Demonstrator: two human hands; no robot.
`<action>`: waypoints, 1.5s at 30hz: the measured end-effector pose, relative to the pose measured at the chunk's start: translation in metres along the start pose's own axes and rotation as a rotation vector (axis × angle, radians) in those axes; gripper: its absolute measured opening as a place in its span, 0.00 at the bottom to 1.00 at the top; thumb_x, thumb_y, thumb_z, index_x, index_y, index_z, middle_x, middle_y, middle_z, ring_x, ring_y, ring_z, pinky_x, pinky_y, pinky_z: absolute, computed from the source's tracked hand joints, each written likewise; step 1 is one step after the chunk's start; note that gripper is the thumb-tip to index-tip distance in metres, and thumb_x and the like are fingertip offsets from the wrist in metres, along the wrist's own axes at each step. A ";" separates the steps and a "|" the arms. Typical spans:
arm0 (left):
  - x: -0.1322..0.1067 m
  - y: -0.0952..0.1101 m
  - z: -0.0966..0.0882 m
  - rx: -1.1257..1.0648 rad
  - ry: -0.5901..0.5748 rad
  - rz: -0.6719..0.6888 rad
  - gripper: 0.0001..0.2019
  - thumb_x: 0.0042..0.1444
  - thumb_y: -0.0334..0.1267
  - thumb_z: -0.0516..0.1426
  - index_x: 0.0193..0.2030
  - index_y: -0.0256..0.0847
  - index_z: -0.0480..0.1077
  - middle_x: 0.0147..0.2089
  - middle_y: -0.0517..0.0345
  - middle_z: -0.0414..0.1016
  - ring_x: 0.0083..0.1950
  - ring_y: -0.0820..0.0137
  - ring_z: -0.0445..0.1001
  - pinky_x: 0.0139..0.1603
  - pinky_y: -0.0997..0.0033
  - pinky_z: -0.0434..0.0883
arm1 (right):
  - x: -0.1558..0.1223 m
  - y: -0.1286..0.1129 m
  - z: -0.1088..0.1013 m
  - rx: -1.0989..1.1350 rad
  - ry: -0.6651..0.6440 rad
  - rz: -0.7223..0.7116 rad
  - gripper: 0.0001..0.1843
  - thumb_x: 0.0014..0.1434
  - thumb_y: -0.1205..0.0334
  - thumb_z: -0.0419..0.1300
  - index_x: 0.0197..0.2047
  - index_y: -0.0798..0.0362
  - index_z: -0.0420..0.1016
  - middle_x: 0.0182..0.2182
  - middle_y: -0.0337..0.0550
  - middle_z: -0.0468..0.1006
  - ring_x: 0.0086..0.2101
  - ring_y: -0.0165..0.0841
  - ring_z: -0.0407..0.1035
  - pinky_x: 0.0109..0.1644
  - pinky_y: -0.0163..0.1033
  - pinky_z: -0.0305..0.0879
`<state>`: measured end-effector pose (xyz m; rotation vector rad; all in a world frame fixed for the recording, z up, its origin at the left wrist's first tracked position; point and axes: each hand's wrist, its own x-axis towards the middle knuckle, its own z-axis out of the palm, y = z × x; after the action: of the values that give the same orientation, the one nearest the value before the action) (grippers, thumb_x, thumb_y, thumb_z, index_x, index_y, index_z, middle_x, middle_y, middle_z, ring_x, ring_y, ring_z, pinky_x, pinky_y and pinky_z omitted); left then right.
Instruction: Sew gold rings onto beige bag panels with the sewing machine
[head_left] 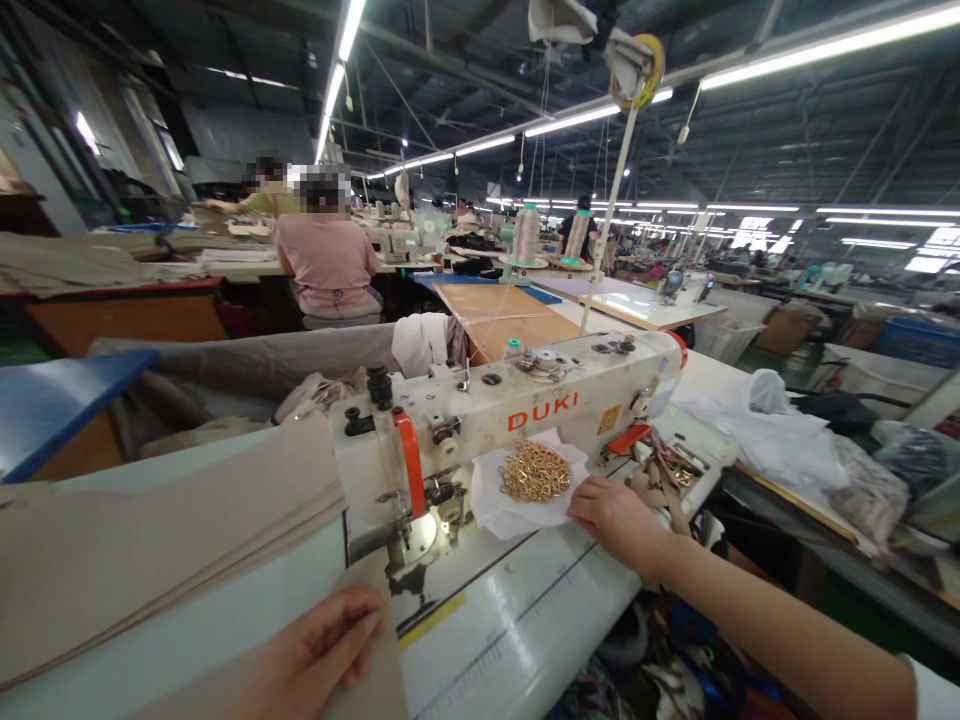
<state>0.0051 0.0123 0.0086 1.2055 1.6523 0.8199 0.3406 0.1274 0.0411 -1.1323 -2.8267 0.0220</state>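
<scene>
A white sewing machine [480, 410] marked DUKI stands before me, its lamp lighting the needle area. Under its arm lies a white sheet [491, 505] bearing a heap of small gold metal fittings [536, 472]. My right hand [619, 522] has its fingers closed at the sheet's right edge. At the lower left, my left hand [319, 645] is closed, thumb against curled fingers, on a beige fabric piece [386, 640] near the needle area. Part of the fabric is hidden by that hand. A stack of beige fabric panels [187, 545] lies left of the machine.
Beige strips and more gold pieces sit in a tray [686, 465] at the machine's right end. White cloth [772, 420] is piled farther right. A thread stand pole [611, 200] rises behind the machine. A seated person in pink [328, 250] works ahead, facing away.
</scene>
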 end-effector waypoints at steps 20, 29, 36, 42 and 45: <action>-0.001 -0.008 0.001 0.002 0.005 0.059 0.19 0.44 0.55 0.56 0.35 0.43 0.73 0.18 0.64 0.69 0.24 0.66 0.69 0.29 0.70 0.66 | 0.076 -0.004 0.016 0.137 -0.017 0.280 0.11 0.58 0.71 0.52 0.36 0.56 0.76 0.41 0.51 0.77 0.41 0.39 0.71 0.45 0.39 0.61; -0.001 -0.012 0.001 0.021 0.007 0.079 0.18 0.46 0.53 0.55 0.35 0.42 0.73 0.19 0.64 0.68 0.25 0.66 0.69 0.30 0.70 0.66 | 0.086 0.008 0.020 0.391 0.110 0.352 0.09 0.56 0.69 0.57 0.32 0.53 0.79 0.34 0.45 0.81 0.36 0.37 0.73 0.42 0.37 0.64; 0.000 -0.010 0.001 0.020 -0.005 0.059 0.18 0.45 0.54 0.55 0.35 0.43 0.73 0.19 0.63 0.69 0.25 0.66 0.70 0.29 0.70 0.66 | 0.082 0.015 0.032 0.766 0.253 0.417 0.06 0.51 0.66 0.60 0.30 0.53 0.80 0.30 0.42 0.81 0.32 0.37 0.74 0.39 0.39 0.68; -0.002 -0.006 0.002 0.028 0.000 0.084 0.18 0.46 0.53 0.55 0.34 0.42 0.73 0.19 0.64 0.68 0.25 0.67 0.69 0.31 0.69 0.67 | 0.068 -0.010 0.029 1.102 0.249 0.344 0.17 0.49 0.50 0.65 0.34 0.56 0.80 0.30 0.46 0.80 0.31 0.36 0.74 0.38 0.42 0.70; -0.004 -0.003 0.003 0.009 0.006 0.094 0.17 0.46 0.52 0.55 0.34 0.41 0.73 0.20 0.64 0.68 0.25 0.67 0.69 0.32 0.69 0.67 | 0.059 -0.031 0.023 1.235 0.214 0.285 0.21 0.47 0.44 0.66 0.34 0.54 0.80 0.30 0.45 0.80 0.32 0.35 0.74 0.38 0.42 0.71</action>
<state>0.0068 0.0071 0.0058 1.2965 1.6160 0.8758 0.2748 0.1462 0.0243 -1.0219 -1.7764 1.3223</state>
